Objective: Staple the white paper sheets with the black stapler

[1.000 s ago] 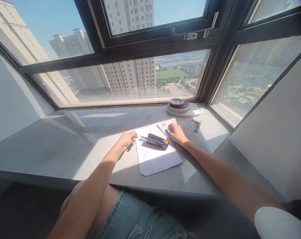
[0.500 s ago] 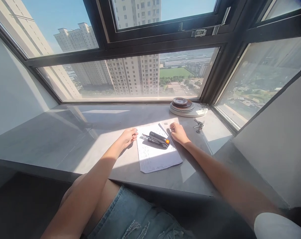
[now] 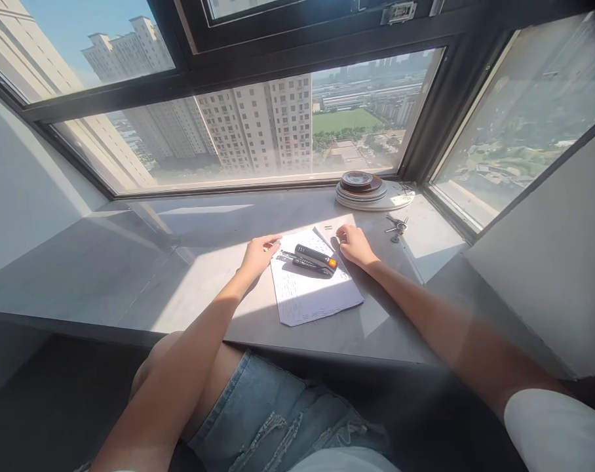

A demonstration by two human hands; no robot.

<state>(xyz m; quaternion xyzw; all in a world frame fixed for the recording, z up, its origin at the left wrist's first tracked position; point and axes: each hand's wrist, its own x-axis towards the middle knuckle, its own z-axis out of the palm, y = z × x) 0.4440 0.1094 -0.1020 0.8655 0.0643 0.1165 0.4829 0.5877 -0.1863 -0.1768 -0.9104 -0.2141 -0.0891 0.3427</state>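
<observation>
A black stapler point(image 3: 317, 257) with an orange patch lies on its side, its arms spread, on a sheaf of white paper point(image 3: 317, 298) with writing on it. My left hand point(image 3: 259, 254) is at the paper's upper left edge, close to the stapler's thin end. Thumb and fingers are apart there, with nothing plain to see between them. Beside the paper's right edge, my right hand point(image 3: 355, 245) rests on the sill with loosely bent fingers and no visible object in it. Small metal strips point(image 3: 327, 227), perhaps staples, lie just past its fingertips.
A stack of plates point(image 3: 360, 191) stands by the window at the back right. Keys point(image 3: 397, 224) lie on the grey sill point(image 3: 204, 239) to the right of my right hand. Dark window frames point(image 3: 248, 69) close off the back, and the sill's front edge runs above my legs.
My left hand has moved slightly forward and right to the paper's upper left corner, and its fingers have spread. The view has tipped downward. The stapler and my right hand hold their places.
</observation>
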